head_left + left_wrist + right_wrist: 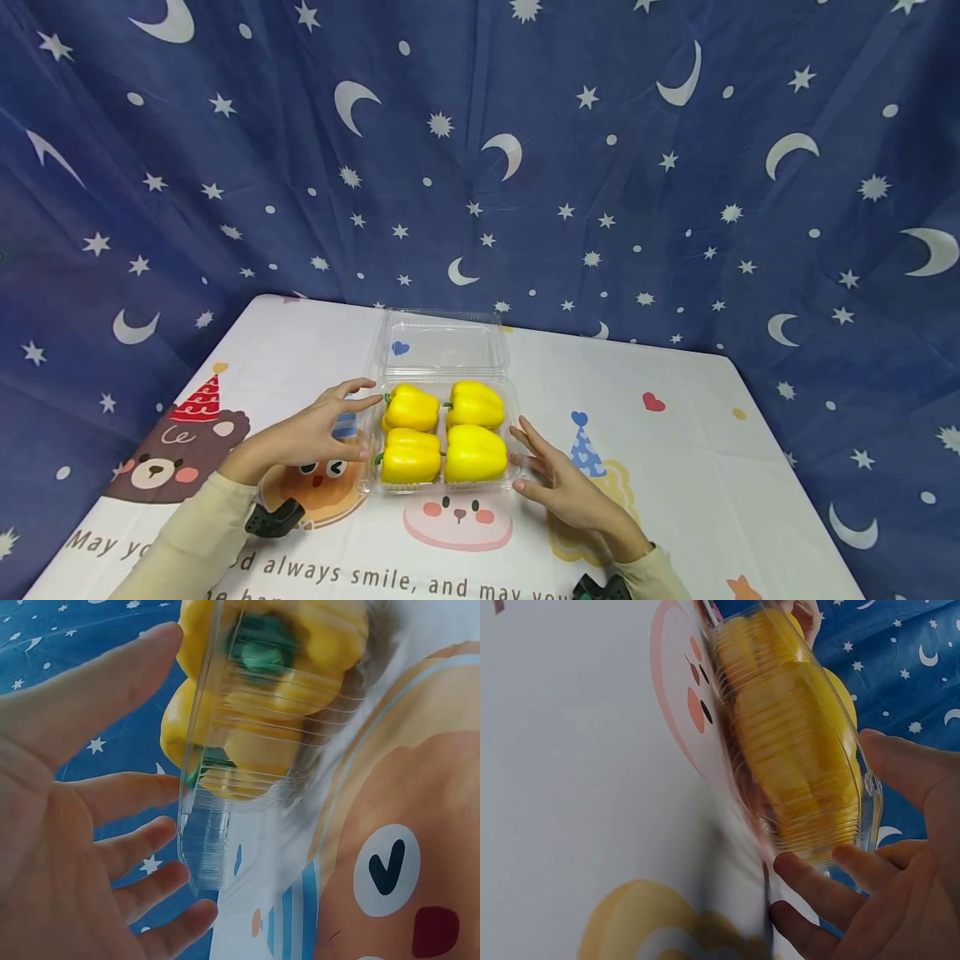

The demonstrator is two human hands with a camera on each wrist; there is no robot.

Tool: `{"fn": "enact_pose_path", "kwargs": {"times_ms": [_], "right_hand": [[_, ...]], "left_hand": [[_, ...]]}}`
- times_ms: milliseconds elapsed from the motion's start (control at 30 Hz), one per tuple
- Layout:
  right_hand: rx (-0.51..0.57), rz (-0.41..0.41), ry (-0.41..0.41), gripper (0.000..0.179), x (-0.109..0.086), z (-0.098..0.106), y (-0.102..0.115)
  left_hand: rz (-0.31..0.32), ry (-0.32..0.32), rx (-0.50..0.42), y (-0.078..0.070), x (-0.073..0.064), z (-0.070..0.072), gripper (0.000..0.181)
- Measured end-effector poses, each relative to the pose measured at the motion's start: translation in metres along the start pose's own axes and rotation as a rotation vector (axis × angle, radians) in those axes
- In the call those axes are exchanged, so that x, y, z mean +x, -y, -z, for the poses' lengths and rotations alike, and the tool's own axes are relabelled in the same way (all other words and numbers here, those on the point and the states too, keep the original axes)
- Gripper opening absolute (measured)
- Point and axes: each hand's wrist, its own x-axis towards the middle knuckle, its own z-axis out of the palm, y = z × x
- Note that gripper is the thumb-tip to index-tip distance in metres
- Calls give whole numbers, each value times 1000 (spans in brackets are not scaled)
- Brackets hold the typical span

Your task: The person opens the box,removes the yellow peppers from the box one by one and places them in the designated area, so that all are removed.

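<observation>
A clear plastic clamshell box point(448, 490) lies on the table, its ribbed lid point(450, 343) folded back away from the person. Inside sit several yellow bell peppers in two rows: back left point(412, 408), back right point(477, 405), front left point(410, 457) and front right point(476, 455). Green stems point left. At the box's left side is the left hand point(318, 427), fingers spread and thumb close to the rim. The right hand point(561, 483) is at the right wall, with relaxed fingers and its thumb beside the front right corner. Neither hand curls round anything.
A white tablecloth point(675, 483) printed with cartoon animals, hearts and lettering covers the table. Behind it hangs a blue curtain point(525, 200) with moons and stars. Dark devices are strapped at the left wrist point(275, 518) and right wrist point(600, 587).
</observation>
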Motion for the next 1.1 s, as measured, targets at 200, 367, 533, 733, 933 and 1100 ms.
{"fn": "enact_pose_path", "kwargs": {"times_ms": [200,367,533,733,933,1100], "right_hand": [[-20,-6,-8,89,0,0,2],[-51,-12,-47,87,-1,0,4],[-67,-27,-109,86,0,1,6],[-85,20,-159,85,2,5,13],[-128,101,-181,84,8,7,20],[-160,162,-192,81,15,7,26]], "left_hand": [[21,2,26,-4,-3,-1,84],[26,12,60,-9,-4,0,87],[25,28,76,-12,-5,0,89],[19,54,69,-12,-6,0,92],[6,71,43,-12,-6,2,96],[5,90,7,-12,-6,3,98]]}}
